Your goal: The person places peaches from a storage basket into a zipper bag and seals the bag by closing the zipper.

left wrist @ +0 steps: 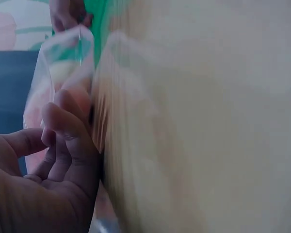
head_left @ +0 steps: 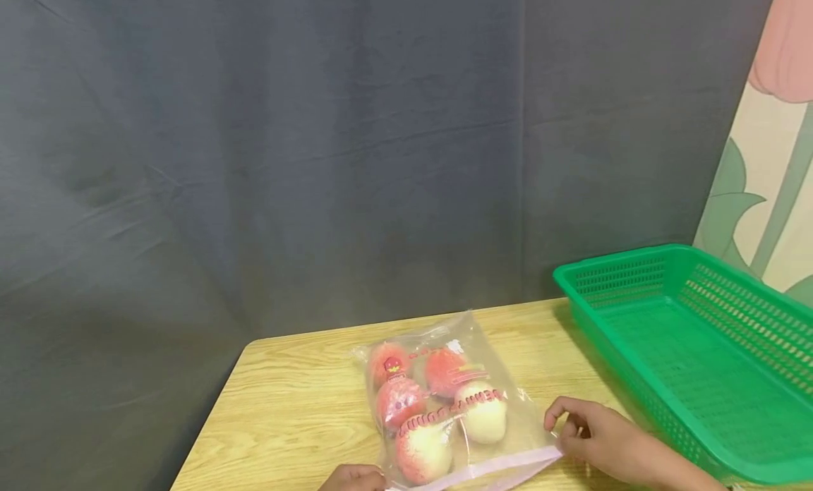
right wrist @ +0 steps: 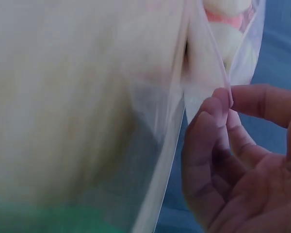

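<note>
A clear plastic bag (head_left: 508,406) with red print and a pale pink strip (head_left: 502,466) along its mouth lies on the table. Several peaches (head_left: 424,452), red to cream coloured, show through its film. My left hand (head_left: 354,478) pinches the mouth's left corner between thumb and finger, partly cut off by the head view's lower edge. At the opposite corner, my right hand (head_left: 600,434) pinches the strip, with thumb and fingertip meeting on the edge in the right wrist view. Between the hands the mouth gapes a little, its two edges apart.
To the right stands a large green plastic basket (head_left: 622,343) with slotted walls, close beside my right forearm. The wooden table (head_left: 286,399) ends at a dark grey curtain (head_left: 381,159) behind. A floral panel (head_left: 775,188) hangs at far right.
</note>
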A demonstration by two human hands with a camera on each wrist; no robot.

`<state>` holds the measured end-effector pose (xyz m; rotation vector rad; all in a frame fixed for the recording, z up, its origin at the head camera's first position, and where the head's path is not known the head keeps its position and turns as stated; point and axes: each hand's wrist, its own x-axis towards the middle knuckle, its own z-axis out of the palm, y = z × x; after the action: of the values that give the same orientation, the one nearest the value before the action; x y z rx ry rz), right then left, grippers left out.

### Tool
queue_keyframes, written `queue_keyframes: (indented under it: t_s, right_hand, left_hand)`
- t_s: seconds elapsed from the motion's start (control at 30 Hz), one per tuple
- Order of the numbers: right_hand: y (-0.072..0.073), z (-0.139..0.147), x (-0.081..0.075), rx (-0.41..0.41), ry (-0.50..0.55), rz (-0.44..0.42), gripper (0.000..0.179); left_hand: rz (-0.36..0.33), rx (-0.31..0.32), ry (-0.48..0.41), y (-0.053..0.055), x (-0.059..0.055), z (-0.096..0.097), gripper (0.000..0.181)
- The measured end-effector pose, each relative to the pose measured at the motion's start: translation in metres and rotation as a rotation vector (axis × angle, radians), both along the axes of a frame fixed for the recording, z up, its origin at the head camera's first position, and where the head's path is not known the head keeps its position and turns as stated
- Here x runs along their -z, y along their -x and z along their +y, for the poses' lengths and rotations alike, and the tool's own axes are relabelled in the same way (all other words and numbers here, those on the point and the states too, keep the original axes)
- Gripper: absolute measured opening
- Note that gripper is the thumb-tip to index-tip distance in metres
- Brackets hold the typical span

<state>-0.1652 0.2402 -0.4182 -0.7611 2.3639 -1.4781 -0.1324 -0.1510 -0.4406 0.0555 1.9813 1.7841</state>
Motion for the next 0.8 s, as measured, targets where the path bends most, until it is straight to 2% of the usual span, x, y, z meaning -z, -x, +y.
queue_keyframes:
  t_s: [0.13, 0.2, 0.27, 0.4, 0.6, 0.7, 0.8]
  right_hand:
    - [-0.009, -0.001, 0.005, -0.067, 0.072, -0.042, 0.009]
    - [-0.01, -0.002, 0.007, -0.099, 0.101, -0.037, 0.009]
    - [-0.01, -0.004, 0.008, -0.094, 0.114, -0.046, 0.011]
    - [-0.006, -0.008, 0.006, 0.001, 0.065, -0.006, 0.011]
    - [0.007, -0.012, 0.001, 0.145, 0.001, 0.014, 0.009]
    - [0.013, -0.012, -0.001, 0.196, -0.016, 0.037, 0.008]
    - [0.015, -0.011, -0.002, 0.221, -0.051, 0.083, 0.007]
  left_hand:
    - [0.012, -0.027, 0.113, 0.012, -0.013, -0.008, 0.019]
    - [0.008, -0.036, 0.131, 0.018, -0.018, -0.01, 0.02]
    - [-0.016, -0.04, 0.122, 0.026, -0.021, -0.009, 0.023]
    - [-0.022, -0.061, 0.101, 0.04, -0.023, -0.005, 0.025]
    - [0.028, -0.112, 0.125, 0.057, -0.023, 0.004, 0.024]
    - [0.056, -0.141, 0.126, 0.061, -0.025, 0.007, 0.025]
    - [0.061, -0.138, 0.105, 0.061, -0.026, 0.005, 0.029]
